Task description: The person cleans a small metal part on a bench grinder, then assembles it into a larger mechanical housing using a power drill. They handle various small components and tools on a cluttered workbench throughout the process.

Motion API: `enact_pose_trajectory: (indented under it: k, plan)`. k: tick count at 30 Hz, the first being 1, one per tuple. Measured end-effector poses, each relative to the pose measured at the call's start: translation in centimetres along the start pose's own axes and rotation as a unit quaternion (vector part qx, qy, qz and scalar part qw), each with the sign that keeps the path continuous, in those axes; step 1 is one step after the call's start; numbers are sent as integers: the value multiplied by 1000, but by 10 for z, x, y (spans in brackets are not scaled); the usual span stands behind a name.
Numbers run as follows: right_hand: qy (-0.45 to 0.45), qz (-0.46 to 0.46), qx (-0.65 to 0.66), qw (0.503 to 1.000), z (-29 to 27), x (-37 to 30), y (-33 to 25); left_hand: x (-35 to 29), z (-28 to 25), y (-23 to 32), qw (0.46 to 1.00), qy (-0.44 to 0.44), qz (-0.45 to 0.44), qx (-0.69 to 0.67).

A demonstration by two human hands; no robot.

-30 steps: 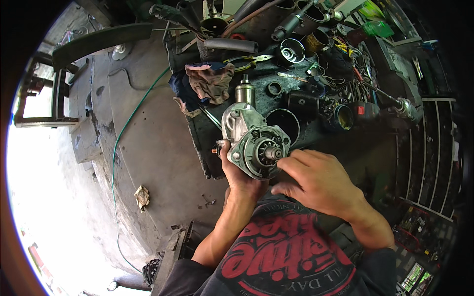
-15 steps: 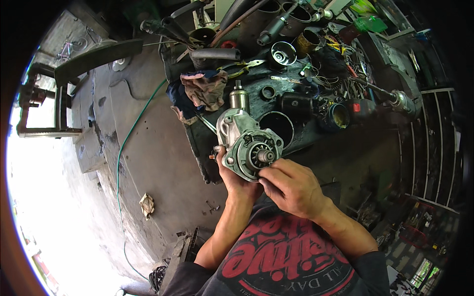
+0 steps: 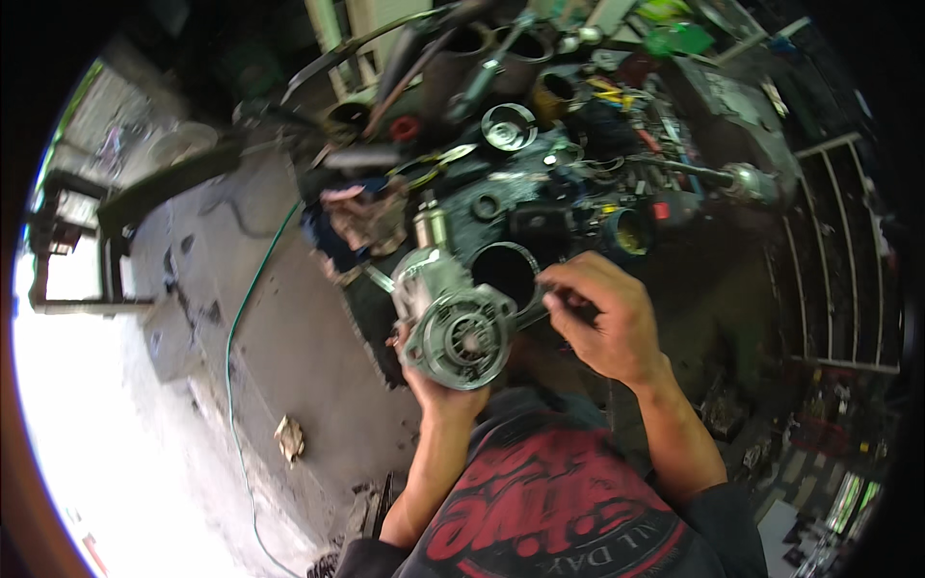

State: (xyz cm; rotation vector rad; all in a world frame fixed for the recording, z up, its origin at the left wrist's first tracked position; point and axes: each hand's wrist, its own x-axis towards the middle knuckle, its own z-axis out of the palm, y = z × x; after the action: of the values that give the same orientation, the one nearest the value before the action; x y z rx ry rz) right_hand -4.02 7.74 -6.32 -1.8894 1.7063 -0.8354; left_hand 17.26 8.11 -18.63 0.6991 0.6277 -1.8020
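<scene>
A grey metal starter motor (image 3: 457, 332) is in my left hand (image 3: 441, 397), which is wrapped round its underside. Its round, toothed nose is turned up toward me, and a narrower cylinder points away at the far end. To the right of it, apart from the motor, my right hand (image 3: 609, 318) is raised with thumb and fingers curled together. Something small and dark may be between the fingertips, but blur hides it. Beyond the motor stands an open cylindrical housing (image 3: 533, 259), close to the right fingertips.
The cluttered dark workbench holds crumpled rags (image 3: 371, 218), pliers (image 3: 443, 164), a small ring (image 3: 487, 205), a silvery cup (image 3: 509, 128) and a can (image 3: 631, 232). A long shaft (image 3: 750, 182) lies at the right. A green hose (image 3: 245, 294) runs across the floor at left.
My right hand has left the motor's nose and moved right and slightly up. The motor's nose, with its projecting shaft end before, now looks more face-on. The whole view has shifted.
</scene>
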Motion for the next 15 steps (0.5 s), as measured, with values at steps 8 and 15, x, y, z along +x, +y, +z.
enact_pose_trajectory:
  k: [8,15]
  plan:
    - [-251,496,158,816,5,-202,105,11,-50,9,999,25,12,19]
    - [-102,400,96,906,-108,-158,254,17,-73,27,999,-17,5,41]
